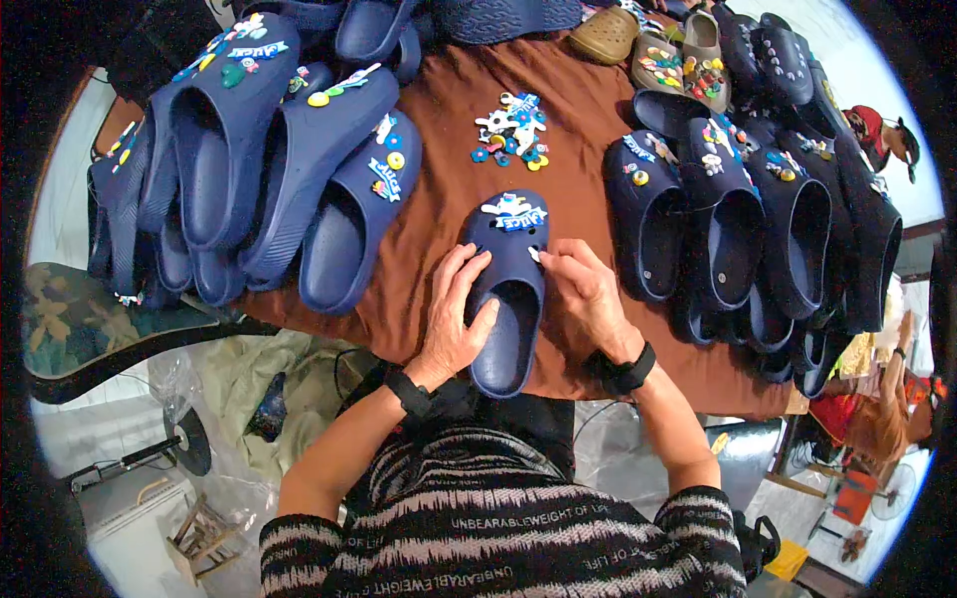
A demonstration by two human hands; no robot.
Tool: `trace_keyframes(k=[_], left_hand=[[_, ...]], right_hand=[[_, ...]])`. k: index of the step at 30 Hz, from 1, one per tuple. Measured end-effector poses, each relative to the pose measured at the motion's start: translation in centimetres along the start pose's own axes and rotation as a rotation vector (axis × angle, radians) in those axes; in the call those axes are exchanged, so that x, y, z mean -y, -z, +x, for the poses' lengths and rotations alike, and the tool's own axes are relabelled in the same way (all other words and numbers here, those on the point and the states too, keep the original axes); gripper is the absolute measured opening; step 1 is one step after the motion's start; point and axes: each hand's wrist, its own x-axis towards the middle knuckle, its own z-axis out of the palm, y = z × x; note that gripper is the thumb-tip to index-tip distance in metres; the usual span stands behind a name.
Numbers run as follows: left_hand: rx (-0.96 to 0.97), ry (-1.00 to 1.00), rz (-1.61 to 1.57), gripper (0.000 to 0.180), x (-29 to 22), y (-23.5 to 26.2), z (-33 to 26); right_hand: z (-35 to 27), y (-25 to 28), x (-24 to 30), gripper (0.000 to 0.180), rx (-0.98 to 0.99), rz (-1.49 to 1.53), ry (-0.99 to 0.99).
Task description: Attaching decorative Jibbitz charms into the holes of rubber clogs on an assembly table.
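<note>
A navy blue clog [505, 344] lies toe-away on the brown cloth in front of me, with a blue-and-white charm [514, 213] on its toe. My left hand [454, 309] grips the clog's left side, thumb along the opening and fingers over the upper. With closed fingertips, my right hand [588, 289] pinches a small white charm [534, 255] against the right side of the upper, near the holes. Most of that charm is hidden by my fingers. Just beyond the toe sits a pile of loose charms [511, 130] in white, blue and yellow.
Stacked navy clogs with charms [214, 149] stand at the left, and more decorated clogs [723, 219] fill the right side. Olive and tan clogs [604, 38] lie at the far edge of the brown cloth [439, 120]. A person [867, 419] is at the far right.
</note>
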Motion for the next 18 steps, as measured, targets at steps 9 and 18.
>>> trace_keyframes(k=[9,18], left_hand=[[0.006,-0.007,0.039,0.058,-0.3,0.1,0.1],[0.008,-0.018,0.031,0.057,-0.3,0.1,0.2]], right_hand=[[0.4,0.7,-0.7,0.040,0.140,-0.072,0.146],[1.6,0.1,-0.2,0.017,0.056,0.236,-0.197]])
